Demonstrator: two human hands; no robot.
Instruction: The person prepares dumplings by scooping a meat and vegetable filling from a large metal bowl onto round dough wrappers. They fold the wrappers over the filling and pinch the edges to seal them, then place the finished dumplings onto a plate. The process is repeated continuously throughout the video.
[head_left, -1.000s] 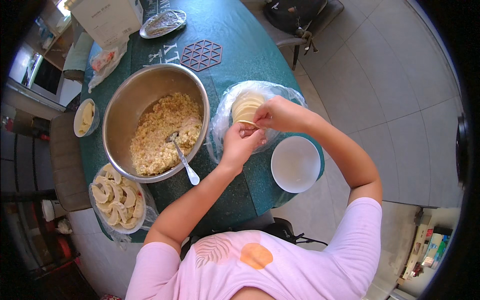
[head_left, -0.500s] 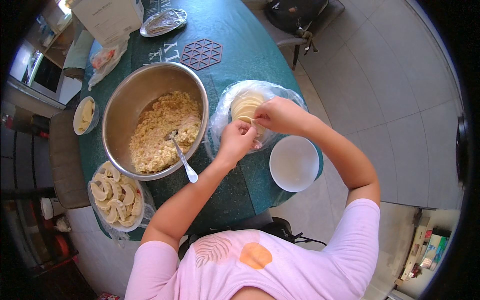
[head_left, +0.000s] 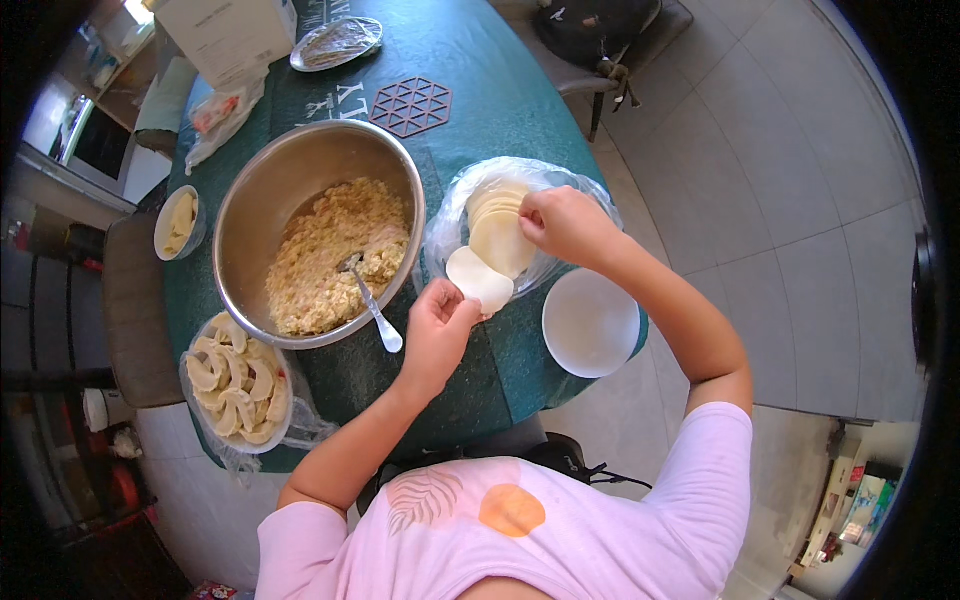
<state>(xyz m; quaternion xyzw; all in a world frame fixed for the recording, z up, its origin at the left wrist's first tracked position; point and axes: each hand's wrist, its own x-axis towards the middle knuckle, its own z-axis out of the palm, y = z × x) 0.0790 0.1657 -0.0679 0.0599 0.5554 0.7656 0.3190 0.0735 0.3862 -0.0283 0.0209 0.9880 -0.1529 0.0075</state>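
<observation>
Pinching one round wrapper (head_left: 480,280) by its rim, your left hand (head_left: 438,335) holds it at the near edge of the wrapper stack (head_left: 497,238) on plastic bag (head_left: 447,240); your right hand (head_left: 567,226) bunches beside the stack, grip unclear. Pinch lightly, so the round wrapper doesn't stretch.

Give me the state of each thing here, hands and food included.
Wrapper stack: fanned out on clear plastic
Left hand: pinching one wrapper
Right hand: touching the stack, grip unclear
Metal bowl: uncovered, partly filled
Spoon: resting in the filling
Dumplings: folded, piled together
White bowl: uncovered, contents unclear
Oval plate: covered in plastic wrap
</observation>
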